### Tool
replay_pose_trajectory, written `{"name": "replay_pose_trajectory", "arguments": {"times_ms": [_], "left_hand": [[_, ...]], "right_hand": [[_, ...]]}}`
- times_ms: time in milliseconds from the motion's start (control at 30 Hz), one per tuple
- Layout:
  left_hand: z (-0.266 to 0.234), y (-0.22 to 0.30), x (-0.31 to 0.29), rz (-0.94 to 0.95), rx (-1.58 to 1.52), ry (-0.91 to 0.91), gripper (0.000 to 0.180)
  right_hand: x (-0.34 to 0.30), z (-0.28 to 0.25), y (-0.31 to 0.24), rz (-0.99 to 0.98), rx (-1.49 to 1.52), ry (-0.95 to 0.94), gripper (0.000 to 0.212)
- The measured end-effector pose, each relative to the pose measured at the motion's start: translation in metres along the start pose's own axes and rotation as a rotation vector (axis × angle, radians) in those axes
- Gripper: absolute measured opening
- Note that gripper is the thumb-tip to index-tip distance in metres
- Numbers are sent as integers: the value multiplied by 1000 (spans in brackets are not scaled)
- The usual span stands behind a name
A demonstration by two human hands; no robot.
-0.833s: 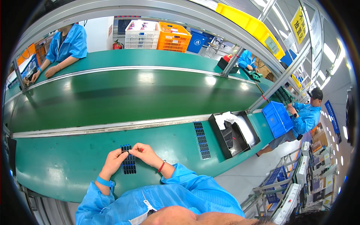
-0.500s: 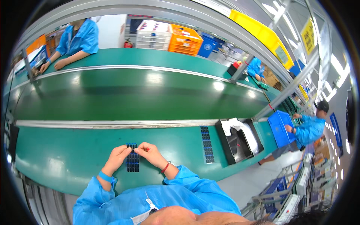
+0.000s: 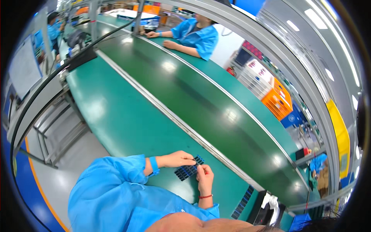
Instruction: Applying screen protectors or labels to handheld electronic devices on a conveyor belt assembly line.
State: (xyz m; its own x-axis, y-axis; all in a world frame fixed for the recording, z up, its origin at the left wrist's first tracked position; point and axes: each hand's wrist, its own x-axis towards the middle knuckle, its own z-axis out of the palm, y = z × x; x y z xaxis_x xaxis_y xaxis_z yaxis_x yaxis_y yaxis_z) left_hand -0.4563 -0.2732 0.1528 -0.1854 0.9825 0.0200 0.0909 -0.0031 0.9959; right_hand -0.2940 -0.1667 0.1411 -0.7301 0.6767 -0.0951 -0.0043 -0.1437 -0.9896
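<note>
A block of small black oblong pieces with blue ends (image 3: 185, 172), set in close rows, lies on the green bench in front of me. My left hand (image 3: 178, 159), with a blue band at its wrist, reaches in at its far left side, fingertips pinched on the pieces. From the near right, my right hand (image 3: 205, 178), wearing a red cord bracelet, pinches the block's right side with thumb and forefinger. The fingers cover part of the rows, and whether a single piece is lifted cannot be made out. Another strip of similar black pieces (image 3: 242, 202) lies to the right.
Beyond that strip stands a black box (image 3: 258, 212) with white wrapping inside. A metal rail (image 3: 170, 116) divides my bench from the green conveyor belt (image 3: 185, 92). Across it, a person in blue (image 3: 199, 36) rests both arms on the far bench. Orange crates (image 3: 277, 101) stand behind.
The view has swung left and tilted, so the bench now runs diagonally. Both hands stay at the block of black pieces, their fingers still pinched there.
</note>
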Motion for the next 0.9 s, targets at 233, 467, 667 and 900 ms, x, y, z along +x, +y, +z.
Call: {"name": "replay_pose_trajectory", "arguments": {"times_ms": [233,467,667,900], "left_hand": [[-3,6,-2,-23,24,-32,29],[0,1,-1,-9,-75,-14,32],[-3,-9,2,6,-21,-64,37],[1,-15,2,24,-5,-91,40]], "right_hand": [[2,2,0,-5,29,2,12],[1,-2,-2,32,13,-23,16],[1,-4,0,52,42,-53,20],[2,-3,-1,44,-17,-65,21]]}}
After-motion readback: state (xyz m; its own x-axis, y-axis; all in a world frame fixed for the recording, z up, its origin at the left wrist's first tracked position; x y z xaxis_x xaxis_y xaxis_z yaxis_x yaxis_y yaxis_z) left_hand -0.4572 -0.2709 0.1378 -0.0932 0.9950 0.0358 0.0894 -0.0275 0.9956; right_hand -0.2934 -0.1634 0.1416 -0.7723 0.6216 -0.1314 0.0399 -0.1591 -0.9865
